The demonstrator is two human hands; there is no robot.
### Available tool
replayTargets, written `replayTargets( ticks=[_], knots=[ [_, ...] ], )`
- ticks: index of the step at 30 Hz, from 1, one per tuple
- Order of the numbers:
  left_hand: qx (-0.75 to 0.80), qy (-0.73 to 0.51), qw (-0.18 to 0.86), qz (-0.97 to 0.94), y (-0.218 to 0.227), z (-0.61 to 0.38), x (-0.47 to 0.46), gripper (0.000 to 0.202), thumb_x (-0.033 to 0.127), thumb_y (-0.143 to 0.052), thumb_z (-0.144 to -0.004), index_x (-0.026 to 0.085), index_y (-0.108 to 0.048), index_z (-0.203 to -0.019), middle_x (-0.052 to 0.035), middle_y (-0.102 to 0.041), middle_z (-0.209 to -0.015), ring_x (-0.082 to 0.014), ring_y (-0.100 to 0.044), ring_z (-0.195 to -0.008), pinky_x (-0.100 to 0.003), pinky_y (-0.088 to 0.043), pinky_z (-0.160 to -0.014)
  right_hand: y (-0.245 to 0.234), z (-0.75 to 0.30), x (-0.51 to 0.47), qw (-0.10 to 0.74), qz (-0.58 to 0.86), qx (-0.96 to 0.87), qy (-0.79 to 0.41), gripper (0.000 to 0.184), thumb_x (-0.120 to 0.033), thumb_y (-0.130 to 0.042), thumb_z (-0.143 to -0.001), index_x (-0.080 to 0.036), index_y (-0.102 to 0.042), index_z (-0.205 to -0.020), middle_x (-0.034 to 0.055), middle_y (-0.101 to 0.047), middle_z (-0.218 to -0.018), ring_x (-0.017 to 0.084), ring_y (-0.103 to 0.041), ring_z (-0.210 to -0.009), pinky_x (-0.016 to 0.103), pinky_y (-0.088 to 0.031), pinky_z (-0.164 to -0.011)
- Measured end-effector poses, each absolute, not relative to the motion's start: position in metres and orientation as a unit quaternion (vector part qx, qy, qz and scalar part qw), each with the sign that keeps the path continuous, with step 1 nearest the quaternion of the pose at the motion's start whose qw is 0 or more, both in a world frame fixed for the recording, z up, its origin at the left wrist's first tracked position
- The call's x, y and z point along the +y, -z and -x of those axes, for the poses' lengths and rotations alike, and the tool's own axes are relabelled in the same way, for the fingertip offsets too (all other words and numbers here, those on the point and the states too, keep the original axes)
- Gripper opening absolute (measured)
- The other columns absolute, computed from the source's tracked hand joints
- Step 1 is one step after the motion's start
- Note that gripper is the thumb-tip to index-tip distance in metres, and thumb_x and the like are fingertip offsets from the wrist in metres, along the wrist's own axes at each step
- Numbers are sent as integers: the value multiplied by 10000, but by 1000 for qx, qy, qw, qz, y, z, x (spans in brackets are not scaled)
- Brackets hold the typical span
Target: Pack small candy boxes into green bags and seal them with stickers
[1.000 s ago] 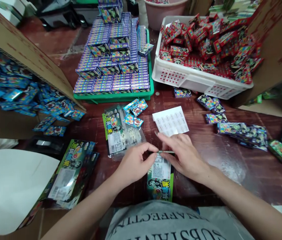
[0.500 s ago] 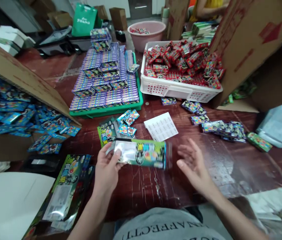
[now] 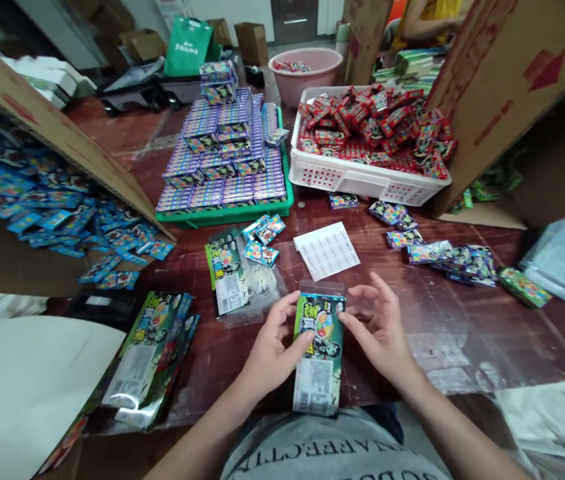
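Observation:
A clear plastic packet with a green printed card [image 3: 317, 353] stands upright in front of me, over the near edge of the dark red table [image 3: 462, 320]. My left hand [image 3: 275, 350] grips its left edge, thumb on the front. My right hand [image 3: 379, 330] touches the packet's upper right corner with its thumb, the other fingers spread. Just beyond lie a white sticker sheet [image 3: 326, 250], another packet [image 3: 235, 277] flat on the table and three small blue boxes [image 3: 262, 239].
A green tray of stacked purple boxes [image 3: 227, 160] and a white basket of red boxes [image 3: 367, 143] stand at the back. Blue boxes spill from a cardboard carton [image 3: 52, 193] at left. Loose boxes [image 3: 442, 253] lie at right, more packets [image 3: 149, 350] at near left.
The packet was sideways in my left hand alone half a second ago; now it is turned upright and lower, and my right hand has closed in on its top corner.

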State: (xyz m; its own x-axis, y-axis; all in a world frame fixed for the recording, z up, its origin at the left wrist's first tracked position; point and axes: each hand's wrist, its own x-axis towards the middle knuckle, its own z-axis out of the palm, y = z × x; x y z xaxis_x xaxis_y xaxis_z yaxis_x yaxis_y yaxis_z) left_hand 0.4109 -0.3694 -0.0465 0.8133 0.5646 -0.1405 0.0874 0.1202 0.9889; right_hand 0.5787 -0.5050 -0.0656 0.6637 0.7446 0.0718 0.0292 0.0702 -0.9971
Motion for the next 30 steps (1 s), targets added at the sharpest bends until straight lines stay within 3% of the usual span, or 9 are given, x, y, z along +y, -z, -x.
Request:
replayTargets(
  ticks=[4, 9, 11, 14, 16, 19, 21, 24, 30],
  knots=[
    [246, -123, 711, -647, 49, -404, -366, 565, 224, -693, -892, 284, -414, -1380, -82, -613, -1237, -210, -652, -1063, -356, -546, -898, 75, -574, -512, 628, 616, -344, -329, 723, -272, -608, -957, -390, -234, -1564, 53, -611, -1213, 176, -647, -971, 341, -588, -810],
    [265, -148, 682, -666, 45, -405, -349, 88, 281, -612, -950, 210, -601, -1002, -73, -632, -1239, -207, -614, -1133, -379, -481, -996, 71, -577, -506, 617, 597, -354, -371, 624, -280, -618, -959, -344, -362, -1524, 33, -649, -1055, 185, -633, -1013, 395, -533, -949],
    [273, -173, 676, -662, 43, -408, -345, 73, 272, -602, -953, 200, -610, -942, -73, -652, -1231, -201, -617, -1129, -376, -472, -1003, 69, -575, -499, 632, 610, -345, -331, 720, -271, -645, -938, -369, -286, -1554, 46, -637, -1132, 189, -625, -1015, 407, -533, -947],
    [293, -204, 678, -643, 42, -409, -341, 189, 239, -649, -915, 227, -601, -1097, -44, -701, -1089, -178, -647, -1019, -352, -503, -932, 67, -571, -490, 640, 617, -337, -310, 851, -272, -653, -925, -406, -141, -1592, 69, -588, -1290, 191, -622, -1012, 419, -544, -926],
    [292, -196, 672, -652, 40, -407, -338, 262, 240, -668, -898, 231, -620, -1155, -42, -704, -1076, -180, -650, -1014, -357, -502, -938, 64, -569, -487, 628, 614, -349, -327, 844, -279, -638, -936, -387, -128, -1599, 53, -645, -1183, 198, -632, -1010, 444, -524, -968],
    [280, -162, 654, -684, 34, -403, -334, 126, 299, -661, -907, 198, -708, -965, -60, -712, -1057, -193, -652, -1003, -367, -498, -944, 55, -565, -483, 627, 601, -357, -344, 788, -285, -635, -938, -348, -190, -1585, 10, -680, -949, 211, -652, -1007, 455, -515, -990],
    [278, -156, 650, -690, 30, -403, -333, 142, 319, -661, -904, 188, -708, -878, -62, -719, -1030, -197, -657, -981, -368, -506, -927, 49, -562, -481, 632, 601, -346, -346, 743, -293, -639, -932, -340, -244, -1559, 4, -669, -909, 214, -664, -989, 434, -546, -937],
    [293, -148, 653, -683, 25, -404, -333, 112, 297, -681, -876, 188, -696, -898, -54, -725, -987, -193, -669, -930, -360, -523, -881, 42, -558, -475, 619, 624, -327, -348, 735, -301, -660, -912, -337, -280, -1540, 11, -657, -921, 206, -668, -932, 396, -570, -849],
    [330, -119, 648, -677, 15, -408, -324, 156, 338, -684, -871, 186, -719, -854, -37, -743, -877, -183, -668, -824, -347, -529, -816, 32, -558, -461, 616, 637, -284, -367, 925, -284, -689, -856, -274, -138, -1599, -2, -675, -841, 178, -647, -754, 335, -557, -697]
  ],
)
